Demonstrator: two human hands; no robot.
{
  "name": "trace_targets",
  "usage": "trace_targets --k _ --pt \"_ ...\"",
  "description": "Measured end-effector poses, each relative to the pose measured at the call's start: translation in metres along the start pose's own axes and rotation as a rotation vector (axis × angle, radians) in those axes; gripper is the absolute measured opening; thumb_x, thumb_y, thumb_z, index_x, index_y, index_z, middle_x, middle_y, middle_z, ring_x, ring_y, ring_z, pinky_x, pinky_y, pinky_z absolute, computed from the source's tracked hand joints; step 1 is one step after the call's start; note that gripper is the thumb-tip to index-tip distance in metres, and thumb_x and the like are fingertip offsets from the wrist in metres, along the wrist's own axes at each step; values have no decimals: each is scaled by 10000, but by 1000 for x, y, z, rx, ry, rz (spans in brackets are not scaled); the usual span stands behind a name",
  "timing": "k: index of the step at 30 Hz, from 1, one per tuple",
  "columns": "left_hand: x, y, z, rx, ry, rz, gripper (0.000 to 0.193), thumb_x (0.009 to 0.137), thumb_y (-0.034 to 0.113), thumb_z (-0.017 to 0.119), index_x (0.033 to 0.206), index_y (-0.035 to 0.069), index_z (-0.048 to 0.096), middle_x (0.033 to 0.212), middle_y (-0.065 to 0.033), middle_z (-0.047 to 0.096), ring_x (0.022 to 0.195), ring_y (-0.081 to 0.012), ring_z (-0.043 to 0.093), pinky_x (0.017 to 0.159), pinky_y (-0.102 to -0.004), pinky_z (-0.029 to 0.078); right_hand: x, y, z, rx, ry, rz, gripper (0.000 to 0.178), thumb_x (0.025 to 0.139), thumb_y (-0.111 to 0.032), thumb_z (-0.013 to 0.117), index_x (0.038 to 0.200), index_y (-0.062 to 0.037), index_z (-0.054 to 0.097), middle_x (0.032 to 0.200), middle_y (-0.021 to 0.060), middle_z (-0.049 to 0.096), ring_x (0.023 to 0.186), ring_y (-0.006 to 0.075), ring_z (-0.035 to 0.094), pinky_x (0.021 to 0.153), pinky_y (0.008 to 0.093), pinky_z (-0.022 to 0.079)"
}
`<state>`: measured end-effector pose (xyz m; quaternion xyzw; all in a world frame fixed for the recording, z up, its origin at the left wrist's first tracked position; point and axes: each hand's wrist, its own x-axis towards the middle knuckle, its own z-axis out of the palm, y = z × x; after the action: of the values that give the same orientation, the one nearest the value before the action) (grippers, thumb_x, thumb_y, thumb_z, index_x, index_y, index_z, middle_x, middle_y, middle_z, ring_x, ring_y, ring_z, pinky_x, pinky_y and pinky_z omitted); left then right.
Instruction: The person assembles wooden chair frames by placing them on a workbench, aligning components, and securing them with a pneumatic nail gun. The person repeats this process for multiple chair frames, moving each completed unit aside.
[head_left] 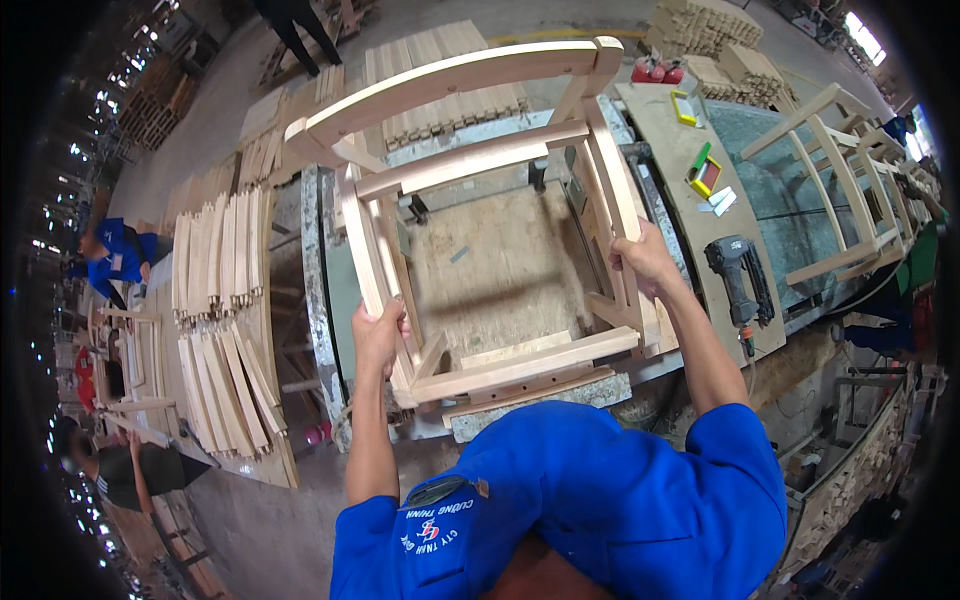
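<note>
A pale wooden chair frame [490, 152] fills the middle of the view, its curved back rail at the far side and a straight rail nearest my body. My left hand [380, 335] is closed around the frame's left side rail, thumb on top. Around the right side rail my right hand [645, 258] is closed too, a little farther from me. Through the open seat a plywood board [490, 255] shows on the workbench under the frame. Dark clamp-like fittings [537, 175] show behind the cross rail.
Right of the frame, a black nail gun [738, 280] with a hose lies on a board, near a yellow-and-green box [705, 172]. Beyond stands another chair frame [840, 190]. Stacked wooden slats [220, 250] lie at left. A person in blue [118, 255] is at far left.
</note>
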<state>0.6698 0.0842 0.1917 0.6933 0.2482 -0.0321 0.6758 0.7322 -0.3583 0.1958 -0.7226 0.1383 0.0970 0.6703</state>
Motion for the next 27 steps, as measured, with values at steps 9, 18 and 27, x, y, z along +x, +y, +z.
trace_targets --k 9,18,27 --pt "61 -33 23 104 54 -211 175 963 139 712 1039 20 609 774 -60 630 566 -129 609 482 -271 511 74 49 15 -187 42 146 278 863 27 633 1138 60 609 792 85 646 629 161 631 529 332 506" --pt "85 -1 73 733 -224 262 457 1026 405 602 1265 21 669 1303 -220 674 1233 -350 629 1074 -459 496 67 76 100 -972 -147 -256 430 1041 -360 532 1307 -52 670 1340 196 670 1220 387 636 1021 471 509" --pt "73 -109 88 1335 -680 -221 823 1086 582 189 1202 -9 751 1257 -258 710 1219 -408 661 1069 -492 487 41 126 164 -1326 -628 83 763 1073 -561 261 1030 -32 808 1058 244 763 1080 407 716 990 487 531"
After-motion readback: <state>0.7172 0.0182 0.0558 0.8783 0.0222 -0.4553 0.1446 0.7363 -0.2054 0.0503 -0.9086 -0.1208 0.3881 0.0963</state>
